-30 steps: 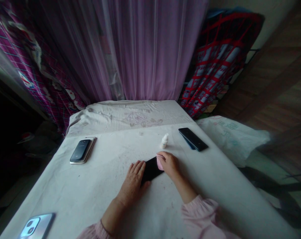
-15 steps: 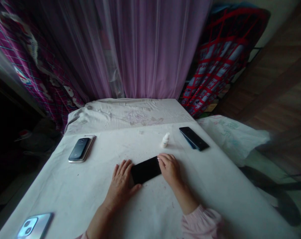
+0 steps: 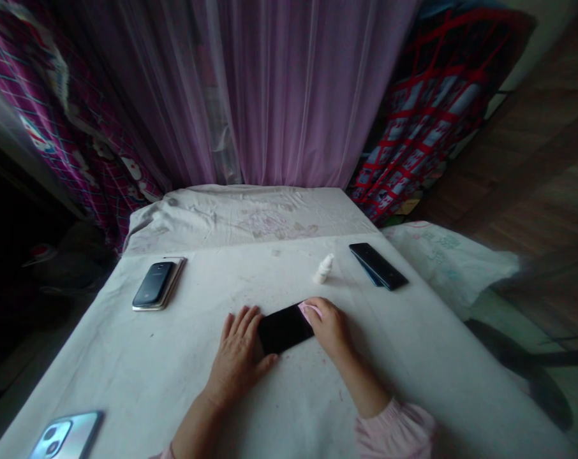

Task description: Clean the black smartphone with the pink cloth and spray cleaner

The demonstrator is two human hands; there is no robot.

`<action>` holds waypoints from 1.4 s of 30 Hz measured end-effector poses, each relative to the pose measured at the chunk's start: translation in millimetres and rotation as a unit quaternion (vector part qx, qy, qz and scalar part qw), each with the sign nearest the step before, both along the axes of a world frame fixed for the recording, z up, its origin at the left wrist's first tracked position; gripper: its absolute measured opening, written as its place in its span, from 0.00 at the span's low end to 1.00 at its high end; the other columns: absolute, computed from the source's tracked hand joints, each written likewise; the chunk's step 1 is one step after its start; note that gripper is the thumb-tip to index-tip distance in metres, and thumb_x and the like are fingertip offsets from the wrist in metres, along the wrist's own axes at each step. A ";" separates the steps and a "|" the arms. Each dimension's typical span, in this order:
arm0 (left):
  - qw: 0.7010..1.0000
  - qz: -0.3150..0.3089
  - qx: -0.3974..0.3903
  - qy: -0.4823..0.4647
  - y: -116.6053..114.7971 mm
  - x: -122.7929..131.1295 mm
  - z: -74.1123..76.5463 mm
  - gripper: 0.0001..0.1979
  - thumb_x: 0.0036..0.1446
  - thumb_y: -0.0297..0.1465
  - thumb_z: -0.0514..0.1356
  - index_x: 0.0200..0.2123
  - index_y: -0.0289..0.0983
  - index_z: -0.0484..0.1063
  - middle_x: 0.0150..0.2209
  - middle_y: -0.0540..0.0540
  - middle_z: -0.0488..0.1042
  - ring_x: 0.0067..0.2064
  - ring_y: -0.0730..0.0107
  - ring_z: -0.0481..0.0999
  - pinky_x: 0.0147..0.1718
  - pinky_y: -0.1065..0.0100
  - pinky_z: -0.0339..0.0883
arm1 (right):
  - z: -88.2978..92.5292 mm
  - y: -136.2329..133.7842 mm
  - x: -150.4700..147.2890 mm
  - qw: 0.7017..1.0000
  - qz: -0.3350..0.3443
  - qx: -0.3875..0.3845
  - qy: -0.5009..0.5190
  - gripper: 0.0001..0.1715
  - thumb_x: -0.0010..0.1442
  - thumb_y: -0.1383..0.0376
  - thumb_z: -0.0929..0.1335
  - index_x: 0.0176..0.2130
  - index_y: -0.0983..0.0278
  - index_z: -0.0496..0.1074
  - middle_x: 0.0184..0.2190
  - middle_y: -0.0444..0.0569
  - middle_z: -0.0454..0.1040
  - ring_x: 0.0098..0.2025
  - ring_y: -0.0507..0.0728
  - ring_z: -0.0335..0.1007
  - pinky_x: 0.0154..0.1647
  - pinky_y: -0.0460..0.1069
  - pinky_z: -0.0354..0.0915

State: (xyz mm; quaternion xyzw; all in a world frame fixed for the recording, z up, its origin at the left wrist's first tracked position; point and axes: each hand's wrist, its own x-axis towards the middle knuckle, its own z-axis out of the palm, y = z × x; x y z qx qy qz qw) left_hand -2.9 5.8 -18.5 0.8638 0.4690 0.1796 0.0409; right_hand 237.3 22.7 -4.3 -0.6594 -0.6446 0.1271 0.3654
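The left hand lies flat and palm down towards seven o'clock, fingers spread, thumb angled out. The right hand sits nearer five o'clock, knuckles raised, fingers curled and pinching. Both bare forearms reach up from the lower edge, well apart.

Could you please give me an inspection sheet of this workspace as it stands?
Surface: white sheet, lightly stained.
Job's things: black phone lying flat, pink cloth on its right end.
Clutter: cased phone, blue-edged phone, silver phone, small white bottle.
Hands: left hand flat against the phone's left edge; right hand on the cloth.
Cables: nothing seen.
Surroundings: purple curtain, red-patterned fabric.
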 end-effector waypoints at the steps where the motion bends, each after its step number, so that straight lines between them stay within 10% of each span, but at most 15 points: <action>1: 1.000 0.000 0.002 0.000 -0.1 0.1 -0.3 0.36 0.59 0.52 0.56 0.62 0.34 0.59 0.63 0.34 0.63 0.66 0.45 0.58 0.62 0.41 0.50 | 0.0 0.5 -0.1 1.000 0.003 0.018 -0.021 0.12 0.63 0.65 0.63 0.35 0.62 0.76 0.34 0.50 0.78 0.36 0.56 0.74 0.39 0.47 0.68; 13: 1.000 -0.001 0.017 -0.011 0.9 -0.3 -4.5 0.36 0.59 0.53 0.56 0.62 0.35 0.59 0.63 0.34 0.64 0.65 0.45 0.60 0.62 0.41 0.51 | 5.4 -19.3 -1.6 0.974 0.034 0.058 -0.214 0.18 0.65 0.69 0.63 0.50 0.60 0.76 0.44 0.53 0.76 0.44 0.58 0.70 0.44 0.49 0.66; 42: 0.998 0.016 -0.040 -0.048 2.1 4.8 0.5 0.35 0.54 0.49 0.63 0.59 0.37 0.62 0.62 0.35 0.65 0.65 0.44 0.59 0.63 0.39 0.47 | 28.4 0.7 -7.4 0.959 -0.056 -0.102 -0.257 0.13 0.68 0.64 0.63 0.39 0.60 0.77 0.38 0.49 0.75 0.39 0.54 0.70 0.36 0.47 0.58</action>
